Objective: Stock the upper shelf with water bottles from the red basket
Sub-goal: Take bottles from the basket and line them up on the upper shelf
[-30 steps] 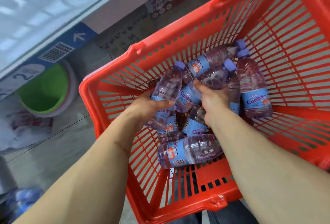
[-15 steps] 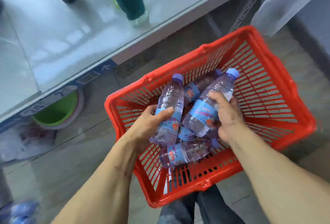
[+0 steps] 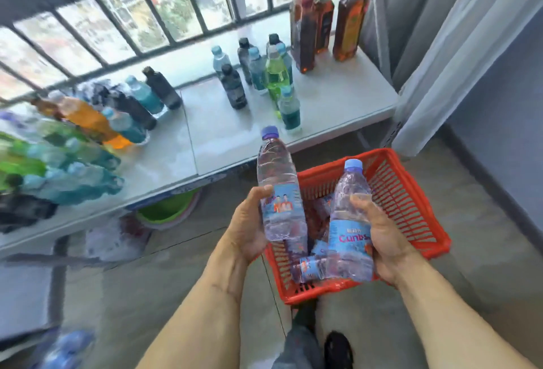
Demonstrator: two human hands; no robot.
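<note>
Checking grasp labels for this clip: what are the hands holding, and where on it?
Left hand grips one clear plastic water bottle around its labelled middle; right hand grips another likewise.

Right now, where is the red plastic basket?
In the head view, the red plastic basket sits on the floor at lower right, just below the white shelf edge, behind the two clear water bottles held in the hands.

Bright daylight enters through the barred window point(image 3: 123, 30), glaring off the shelf point(image 3: 235, 133); the left edges smear with blur.
</note>
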